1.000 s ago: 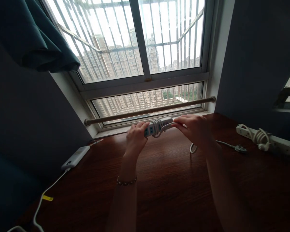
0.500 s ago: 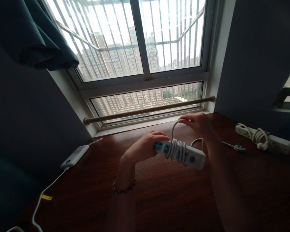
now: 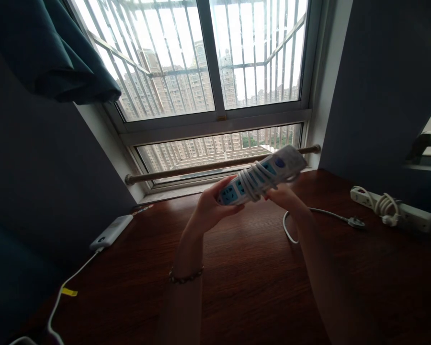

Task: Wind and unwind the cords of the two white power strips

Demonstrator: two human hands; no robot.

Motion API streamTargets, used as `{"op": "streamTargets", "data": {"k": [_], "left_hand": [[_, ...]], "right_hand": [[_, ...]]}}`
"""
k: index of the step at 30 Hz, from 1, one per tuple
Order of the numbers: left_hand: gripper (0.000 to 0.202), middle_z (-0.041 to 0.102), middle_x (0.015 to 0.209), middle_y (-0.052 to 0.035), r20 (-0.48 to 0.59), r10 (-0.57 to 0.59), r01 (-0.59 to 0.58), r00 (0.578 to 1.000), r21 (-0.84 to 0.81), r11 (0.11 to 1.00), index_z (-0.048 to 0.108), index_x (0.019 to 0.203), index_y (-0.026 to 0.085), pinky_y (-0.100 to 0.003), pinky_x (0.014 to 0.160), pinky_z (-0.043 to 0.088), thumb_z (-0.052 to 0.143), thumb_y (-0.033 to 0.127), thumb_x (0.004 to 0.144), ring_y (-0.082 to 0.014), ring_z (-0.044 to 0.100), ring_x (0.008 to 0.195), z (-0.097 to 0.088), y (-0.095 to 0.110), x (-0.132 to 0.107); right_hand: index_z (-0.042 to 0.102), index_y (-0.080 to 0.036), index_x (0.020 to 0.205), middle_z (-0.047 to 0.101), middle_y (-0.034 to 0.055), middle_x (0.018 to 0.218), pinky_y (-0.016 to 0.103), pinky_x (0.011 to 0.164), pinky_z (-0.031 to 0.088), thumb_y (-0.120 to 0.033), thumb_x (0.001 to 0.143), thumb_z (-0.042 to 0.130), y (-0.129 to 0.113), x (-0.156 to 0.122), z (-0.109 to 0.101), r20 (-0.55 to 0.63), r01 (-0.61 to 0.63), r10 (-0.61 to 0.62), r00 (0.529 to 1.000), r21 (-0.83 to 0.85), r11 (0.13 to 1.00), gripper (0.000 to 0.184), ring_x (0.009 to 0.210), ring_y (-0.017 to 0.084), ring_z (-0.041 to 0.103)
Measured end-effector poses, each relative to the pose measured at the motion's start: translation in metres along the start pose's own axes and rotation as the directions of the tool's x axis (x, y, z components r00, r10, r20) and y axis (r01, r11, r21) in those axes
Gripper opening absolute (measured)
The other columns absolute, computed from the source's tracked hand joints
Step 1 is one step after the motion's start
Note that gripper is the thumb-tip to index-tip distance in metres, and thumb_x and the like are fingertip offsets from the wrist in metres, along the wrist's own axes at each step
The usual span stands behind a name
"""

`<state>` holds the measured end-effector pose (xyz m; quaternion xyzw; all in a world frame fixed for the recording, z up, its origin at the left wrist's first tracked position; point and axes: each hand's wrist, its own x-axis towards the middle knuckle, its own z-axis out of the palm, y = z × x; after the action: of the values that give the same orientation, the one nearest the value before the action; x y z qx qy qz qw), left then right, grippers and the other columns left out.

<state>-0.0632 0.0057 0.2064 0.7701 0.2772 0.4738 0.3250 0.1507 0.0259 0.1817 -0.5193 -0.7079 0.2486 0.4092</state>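
Note:
A white power strip point(image 3: 290, 160) with blue sockets is held up over the brown table, its far right end tilted upward. My left hand point(image 3: 213, 203) grips its left end, thumb below and fingers behind. Several turns of its white cord point(image 3: 250, 184) wrap around the middle. My right hand point(image 3: 282, 195) is below and behind the strip, closed near the cord; the strip hides most of its fingers. From there the loose cord runs down to the table and ends in a plug point(image 3: 355, 222) lying to the right.
A second white power strip point(image 3: 414, 215), its cord bundled, lies at the right. At the left, a white power bank point(image 3: 111, 232) has a cable point(image 3: 72, 278) with a yellow tag. Beyond the wooden table point(image 3: 244, 282) are a rail point(image 3: 201, 167) and a barred window.
The strip has risen and turned, its right end now pointing up. My right hand has moved from above the strip, pulling cord, to below and behind it.

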Motion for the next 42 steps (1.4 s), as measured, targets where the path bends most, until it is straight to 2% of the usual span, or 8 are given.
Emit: {"op": "streamTargets", "data": {"k": [12,17,21,24,27,31,37,42], "left_hand": [[0.063,0.06,0.104,-0.0128,-0.564,0.224,0.35,0.794,0.727,0.59,0.051,0.123,0.01,-0.039,0.087,0.043,0.067,0.027,0.064,-0.0283,0.052,0.096,0.003,-0.041,0.012],[0.06,0.059,0.103,-0.0143,-0.6,0.204,0.46,0.774,0.753,0.47,0.051,0.121,0.01,-0.039,0.086,0.042,0.065,0.027,0.065,-0.029,0.05,0.094,-0.004,-0.05,0.011],[0.058,0.06,0.1,-0.013,-0.597,0.144,0.457,0.789,0.728,0.511,0.052,0.118,0.012,-0.039,0.083,0.043,0.065,0.031,0.065,-0.0285,0.052,0.093,0.0,-0.049,0.01],[0.054,0.061,0.097,-0.0094,-0.619,0.062,0.431,0.783,0.613,0.662,0.055,0.114,0.016,-0.037,0.08,0.043,0.067,0.034,0.064,-0.0256,0.054,0.089,0.003,-0.05,0.012],[0.047,0.062,0.083,-0.0034,-0.601,-0.311,0.45,0.737,0.092,0.888,0.061,0.102,0.019,-0.028,0.067,0.044,0.074,0.032,0.058,-0.0169,0.055,0.074,-0.001,-0.057,0.015],[0.027,0.062,0.077,-0.0074,-0.24,-0.73,0.504,0.64,-0.586,0.634,0.062,0.085,0.012,-0.02,0.048,0.042,0.068,0.029,0.065,-0.0108,0.052,0.06,-0.014,-0.072,0.018],[0.022,0.064,0.079,-0.011,0.04,-0.793,0.467,0.608,-0.825,0.317,0.059,0.085,0.011,-0.021,0.048,0.048,0.06,0.029,0.073,-0.0129,0.058,0.064,-0.013,-0.075,0.02],[0.035,0.063,0.075,-0.0048,-0.271,-0.676,0.458,0.685,-0.561,0.689,0.061,0.086,0.011,-0.019,0.051,0.045,0.07,0.035,0.063,-0.0087,0.054,0.057,0.01,-0.059,0.021]], "right_hand": [[0.049,-0.011,0.096,0.055,0.0002,0.055,0.023,0.044,0.044,-0.02,0.07,0.069,-0.018,-0.005,0.019,0.248,-0.457,0.463,0.851,-0.084,0.885,0.034,0.046,0.013,0.054],[0.06,-0.014,0.067,0.061,0.0057,0.064,0.024,0.057,0.036,-0.026,0.079,0.057,-0.036,-0.018,0.001,0.041,-0.009,0.03,0.999,-0.435,0.9,0.017,0.063,0.014,0.055],[0.063,-0.017,0.068,0.061,0.0037,0.063,0.025,0.057,0.028,-0.03,0.086,0.049,-0.064,-0.038,-0.009,0.008,0.2,-0.238,0.971,-0.569,0.798,0.027,0.06,0.012,0.05],[0.06,-0.017,0.062,0.058,0.0017,0.059,0.026,0.054,0.022,-0.03,0.085,0.049,-0.077,-0.054,-0.014,0.027,0.262,-0.312,0.95,-0.611,0.747,0.029,0.054,0.01,0.043],[0.057,-0.016,0.058,0.054,-0.0005,0.054,0.026,0.053,0.02,-0.029,0.084,0.051,-0.083,-0.069,-0.024,0.121,0.33,-0.322,0.939,-0.583,0.742,0.03,0.049,0.008,0.036],[0.056,-0.017,0.057,0.051,-0.0017,0.05,0.025,0.052,0.021,-0.03,0.085,0.05,-0.088,-0.088,-0.039,0.211,0.381,-0.318,0.924,-0.537,0.753,0.032,0.047,0.008,0.033],[0.062,-0.019,0.065,0.052,-0.0006,0.05,0.025,0.053,0.024,-0.032,0.087,0.046,-0.094,-0.097,-0.043,0.015,0.342,-0.4,0.916,-0.548,0.763,0.03,0.046,0.01,0.04],[0.062,-0.02,0.066,0.055,0.0006,0.051,0.025,0.051,0.027,-0.035,0.088,0.044,-0.096,-0.098,-0.04,-0.02,0.378,-0.462,0.887,-0.543,0.75,0.032,0.047,0.011,0.045]]}}
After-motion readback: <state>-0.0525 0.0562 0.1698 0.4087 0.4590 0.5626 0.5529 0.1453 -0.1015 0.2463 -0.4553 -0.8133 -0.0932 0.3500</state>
